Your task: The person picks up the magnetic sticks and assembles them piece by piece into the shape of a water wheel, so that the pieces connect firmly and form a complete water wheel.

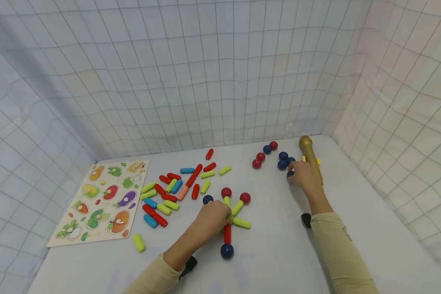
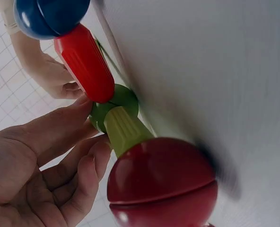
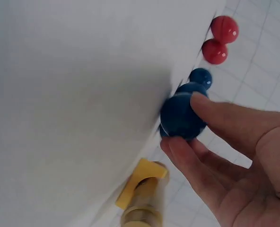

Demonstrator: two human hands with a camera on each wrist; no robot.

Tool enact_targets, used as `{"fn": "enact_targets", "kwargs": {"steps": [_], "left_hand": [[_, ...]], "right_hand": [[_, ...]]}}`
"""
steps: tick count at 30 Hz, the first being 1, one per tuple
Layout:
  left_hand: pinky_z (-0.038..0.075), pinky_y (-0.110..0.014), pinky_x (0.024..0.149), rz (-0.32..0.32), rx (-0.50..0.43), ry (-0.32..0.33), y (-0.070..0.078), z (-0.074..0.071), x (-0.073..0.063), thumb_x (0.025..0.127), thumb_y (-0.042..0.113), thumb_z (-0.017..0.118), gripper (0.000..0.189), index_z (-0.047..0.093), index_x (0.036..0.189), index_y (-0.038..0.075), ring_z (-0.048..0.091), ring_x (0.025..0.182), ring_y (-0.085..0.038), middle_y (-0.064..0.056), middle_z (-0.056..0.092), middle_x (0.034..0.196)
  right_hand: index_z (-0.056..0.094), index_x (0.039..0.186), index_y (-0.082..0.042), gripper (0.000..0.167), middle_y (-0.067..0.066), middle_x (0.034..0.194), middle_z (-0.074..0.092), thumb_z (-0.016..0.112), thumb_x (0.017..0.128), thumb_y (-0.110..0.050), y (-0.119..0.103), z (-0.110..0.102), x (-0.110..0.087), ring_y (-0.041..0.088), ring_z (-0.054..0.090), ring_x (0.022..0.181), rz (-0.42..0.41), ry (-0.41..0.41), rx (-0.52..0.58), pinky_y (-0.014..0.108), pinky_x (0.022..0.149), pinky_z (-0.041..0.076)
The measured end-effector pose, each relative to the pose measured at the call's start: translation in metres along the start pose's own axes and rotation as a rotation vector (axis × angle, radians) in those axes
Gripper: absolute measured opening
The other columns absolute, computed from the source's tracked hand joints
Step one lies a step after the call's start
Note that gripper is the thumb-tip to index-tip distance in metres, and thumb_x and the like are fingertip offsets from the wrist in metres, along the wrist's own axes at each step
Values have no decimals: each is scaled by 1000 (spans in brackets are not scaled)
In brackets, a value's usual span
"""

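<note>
My left hand point(image 1: 210, 218) grips a ball-and-stick toy figure at its green centre ball point(image 2: 126, 98), just above the white surface. From that centre spread yellow-green sticks point(image 1: 241, 223), some tipped with red balls point(image 1: 245, 198), and a red stick point(image 1: 227, 234) ending in a blue ball point(image 1: 227, 251). Another blue ball point(image 1: 207, 199) shows beyond the left knuckles; the hand hides how it connects. To the right, my right hand point(image 1: 303, 175) pinches a loose blue ball point(image 3: 180, 116) between thumb and fingers, beside several other blue balls point(image 1: 282, 164).
Loose red, blue and yellow-green sticks point(image 1: 171, 205) lie scattered left of the figure. A vegetable puzzle board point(image 1: 92, 194) is at far left. A gold microphone-shaped object point(image 1: 310, 155) with a yellow piece point(image 3: 152, 168) lies beyond the right hand. Red balls point(image 1: 256, 163) sit near the back.
</note>
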State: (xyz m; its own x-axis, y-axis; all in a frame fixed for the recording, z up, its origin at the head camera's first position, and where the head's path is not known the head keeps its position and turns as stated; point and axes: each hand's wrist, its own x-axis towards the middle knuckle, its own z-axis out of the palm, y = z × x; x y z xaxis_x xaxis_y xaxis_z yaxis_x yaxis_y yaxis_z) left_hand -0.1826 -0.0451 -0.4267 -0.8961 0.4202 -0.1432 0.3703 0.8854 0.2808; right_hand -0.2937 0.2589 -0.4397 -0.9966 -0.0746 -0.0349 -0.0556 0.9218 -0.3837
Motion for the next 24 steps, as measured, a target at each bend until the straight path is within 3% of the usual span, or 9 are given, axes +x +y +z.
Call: {"fn": "enact_targets", "kwargs": {"steps": [3, 9, 12, 16, 24], "left_hand": [[44, -16, 57, -14, -18, 13, -1, -1, 0, 86, 22, 75, 17, 78, 98, 10, 49, 63, -11, 2, 62, 71], [43, -15, 57, -8, -35, 33, -3, 2, -3, 85, 22, 75, 19, 78, 100, 10, 49, 64, -10, 2, 65, 74], [44, -15, 58, -10, -39, 40, -4, 3, -4, 85, 22, 76, 21, 77, 102, 10, 50, 64, -10, 1, 66, 75], [44, -15, 57, -17, -33, 43, -3, 4, -3, 85, 22, 76, 21, 77, 101, 10, 50, 63, -9, 2, 63, 71], [43, -15, 55, -34, -16, 38, 0, 4, -3, 86, 22, 75, 18, 78, 98, 9, 49, 59, -9, 3, 57, 65]], "right_hand": [[67, 102, -2, 25, 19, 105, 68, 74, 79, -8, -14, 0, -10, 29, 60, 90, -35, -90, -4, 42, 77, 51], [66, 103, -13, 25, 6, 91, 65, 76, 80, -12, -58, 12, -57, 19, 57, 77, -102, -366, 26, 31, 65, 49], [68, 100, -17, 24, 2, 92, 64, 79, 79, -15, -80, 21, -75, 17, 54, 80, -166, -431, 1, 32, 70, 49], [70, 94, -16, 19, 0, 92, 62, 81, 78, -19, -104, 34, -91, 17, 51, 83, -233, -430, -22, 34, 74, 48], [72, 91, -9, 23, 1, 77, 54, 84, 74, -19, -125, 52, -105, 15, 49, 67, -253, -303, -111, 29, 62, 47]]}}
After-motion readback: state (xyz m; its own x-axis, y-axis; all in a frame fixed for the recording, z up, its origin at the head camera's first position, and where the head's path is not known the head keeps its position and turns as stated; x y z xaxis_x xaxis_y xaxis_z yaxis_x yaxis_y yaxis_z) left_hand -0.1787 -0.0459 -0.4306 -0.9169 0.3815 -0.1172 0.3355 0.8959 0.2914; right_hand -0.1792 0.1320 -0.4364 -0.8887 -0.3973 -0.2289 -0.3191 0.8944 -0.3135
